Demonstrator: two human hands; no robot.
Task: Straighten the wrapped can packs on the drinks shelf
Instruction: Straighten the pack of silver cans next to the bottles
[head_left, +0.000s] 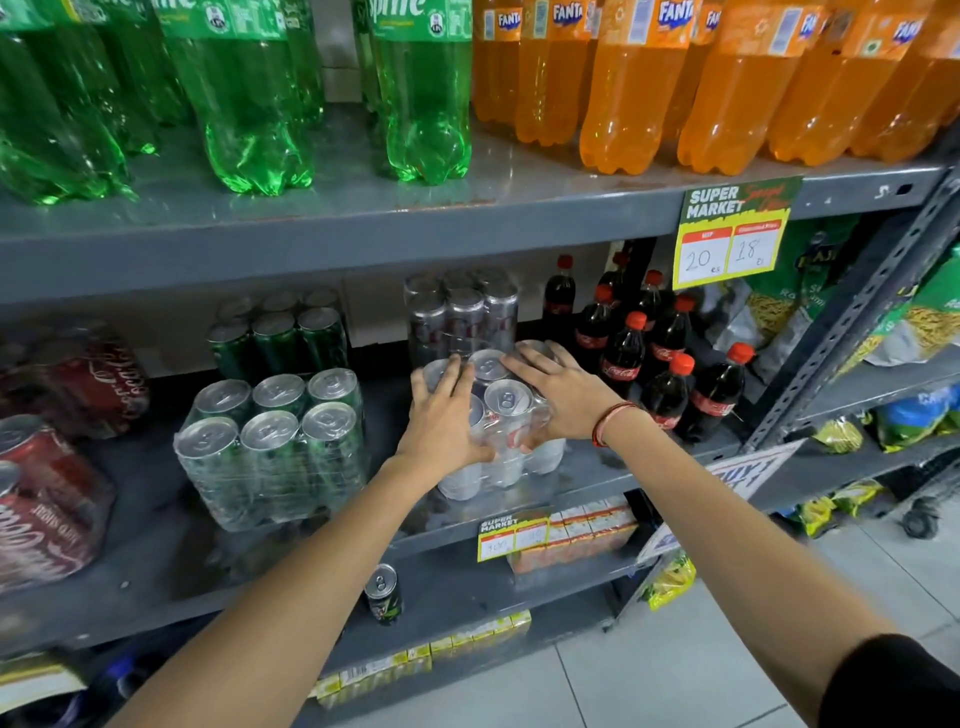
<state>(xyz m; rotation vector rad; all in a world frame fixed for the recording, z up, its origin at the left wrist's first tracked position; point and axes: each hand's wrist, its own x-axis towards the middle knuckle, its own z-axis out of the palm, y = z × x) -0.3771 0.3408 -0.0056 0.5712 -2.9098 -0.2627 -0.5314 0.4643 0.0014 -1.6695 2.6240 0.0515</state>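
A clear-wrapped pack of silver cans (506, 402) stands near the front of the middle grey shelf (613, 470). My left hand (441, 415) grips its left side and top. My right hand (558, 395) grips its right side, fingers spread over the can tops. Behind it stands a second silver pack (462, 314). To the left sits a wrapped pack of green cans (275, 441), turned at a slight angle, with another green pack (278, 338) behind it. Red wrapped cola packs (47, 499) lie at the far left.
Small cola bottles (670, 374) crowd just right of my right hand. Green and orange soda bottles fill the shelf above. A yellow price tag (730, 236) hangs from that shelf's edge. A lone can (383, 592) stands on the shelf below. Snack bags fill the rack at right.
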